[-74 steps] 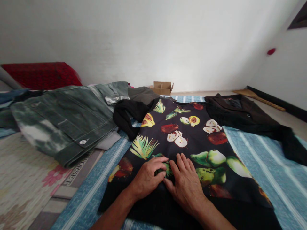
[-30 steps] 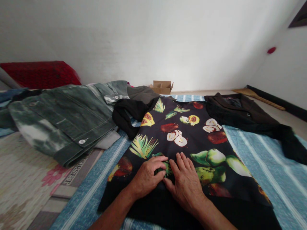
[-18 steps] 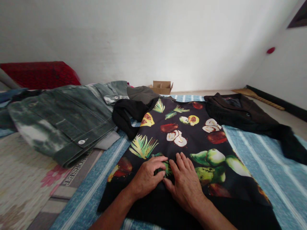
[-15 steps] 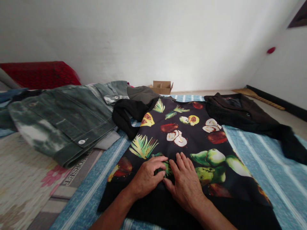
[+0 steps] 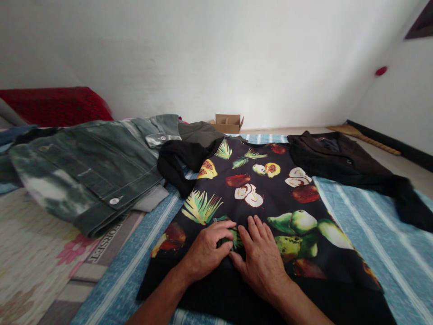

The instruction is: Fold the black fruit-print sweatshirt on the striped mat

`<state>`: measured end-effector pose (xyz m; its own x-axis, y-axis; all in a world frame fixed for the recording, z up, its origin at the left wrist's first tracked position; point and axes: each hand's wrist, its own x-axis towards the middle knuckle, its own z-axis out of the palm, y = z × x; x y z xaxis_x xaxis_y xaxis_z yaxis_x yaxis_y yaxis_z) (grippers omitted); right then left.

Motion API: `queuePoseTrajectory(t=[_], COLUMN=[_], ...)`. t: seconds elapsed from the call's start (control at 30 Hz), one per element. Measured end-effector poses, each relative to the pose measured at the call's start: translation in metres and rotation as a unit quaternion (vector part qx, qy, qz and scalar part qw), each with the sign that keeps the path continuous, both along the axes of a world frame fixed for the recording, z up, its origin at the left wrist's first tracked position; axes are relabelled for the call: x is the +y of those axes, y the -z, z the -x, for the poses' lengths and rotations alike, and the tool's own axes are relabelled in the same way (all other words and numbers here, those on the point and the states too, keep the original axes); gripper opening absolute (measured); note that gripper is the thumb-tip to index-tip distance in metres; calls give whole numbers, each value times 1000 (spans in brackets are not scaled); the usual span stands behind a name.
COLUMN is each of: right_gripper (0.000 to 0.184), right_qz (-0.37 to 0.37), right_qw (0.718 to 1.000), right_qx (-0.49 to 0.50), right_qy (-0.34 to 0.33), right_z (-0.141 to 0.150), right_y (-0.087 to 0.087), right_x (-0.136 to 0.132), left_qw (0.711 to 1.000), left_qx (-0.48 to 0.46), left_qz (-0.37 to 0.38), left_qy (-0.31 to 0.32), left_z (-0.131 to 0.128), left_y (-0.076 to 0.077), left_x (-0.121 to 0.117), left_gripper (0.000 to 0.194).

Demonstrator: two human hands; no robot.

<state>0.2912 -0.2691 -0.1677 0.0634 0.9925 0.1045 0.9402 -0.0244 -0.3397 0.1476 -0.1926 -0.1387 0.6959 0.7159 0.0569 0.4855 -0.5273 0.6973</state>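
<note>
A black shirt with a fruit and leaf print (image 5: 257, 189) lies flat on a blue striped sheet (image 5: 372, 234), its black sleeve (image 5: 176, 162) bunched at the upper left. Both my hands rest side by side on the lower middle of the shirt. The fingers of my left hand (image 5: 206, 250) are curled and pinch the fabric. My right hand (image 5: 262, 259) lies flat on the cloth, its fingers stretched out and touching the left hand.
A green washed denim jacket (image 5: 91, 167) lies to the left over other clothes. A dark jacket (image 5: 341, 158) lies at the right rear. A small cardboard box (image 5: 229, 123) stands by the wall. A red cloth (image 5: 57, 104) is at far left, with a floral mat (image 5: 30, 243) in front of it.
</note>
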Motion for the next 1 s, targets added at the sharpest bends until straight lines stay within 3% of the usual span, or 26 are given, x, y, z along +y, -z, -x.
queuePoseTrajectory(t=[1.0], right_gripper=[61], right_qz=[6], right_qw=[1000], right_qx=[3], right_qy=[-5], right_z=[-1], right_y=[4], right_x=[1], left_qw=[1000], left_qx=[-3], left_qz=[-4], left_qy=[1], left_z=[1], left_y=[4], left_x=[1], left_gripper=[15])
